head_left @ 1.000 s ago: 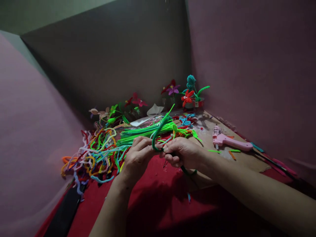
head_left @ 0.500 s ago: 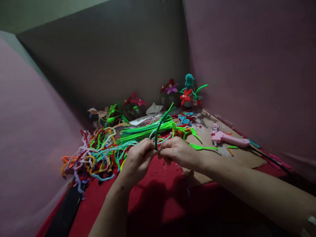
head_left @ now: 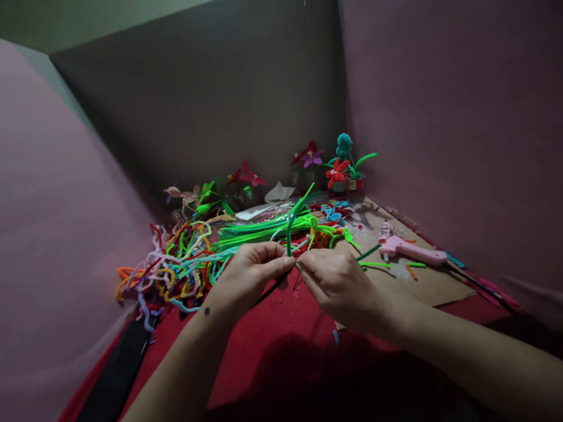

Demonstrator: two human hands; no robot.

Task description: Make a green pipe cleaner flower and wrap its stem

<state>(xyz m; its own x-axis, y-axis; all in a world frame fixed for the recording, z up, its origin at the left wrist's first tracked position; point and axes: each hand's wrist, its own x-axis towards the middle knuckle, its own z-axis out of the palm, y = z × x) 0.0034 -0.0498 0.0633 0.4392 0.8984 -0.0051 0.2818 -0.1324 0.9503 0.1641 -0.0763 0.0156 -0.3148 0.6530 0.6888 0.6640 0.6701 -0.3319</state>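
Note:
Both hands meet at the middle over the red cloth [head_left: 246, 363]. Between my left hand [head_left: 255, 269] and my right hand [head_left: 336, 278] is a dark green pipe cleaner [head_left: 289, 234], pinched by the fingertips and rising upright with a bend. Past my right hand sticks out another dark green length [head_left: 369, 252]; a dark length also runs below my left palm. Whether these are one piece I cannot tell. Behind the hands lies a bundle of bright green pipe cleaners [head_left: 250, 233].
Tangled coloured pipe cleaners [head_left: 171, 275] heap at the left, near a black flat object [head_left: 116, 369]. A pink glue gun [head_left: 413, 250] lies on cardboard [head_left: 444, 287] at the right, its black cord trailing. Pipe-cleaner flowers [head_left: 338, 170] stand along the back.
My right hand has turned with its knuckles up, and a dark green length now shows beyond it. A dark length also appears under my left hand. The view has shifted slightly.

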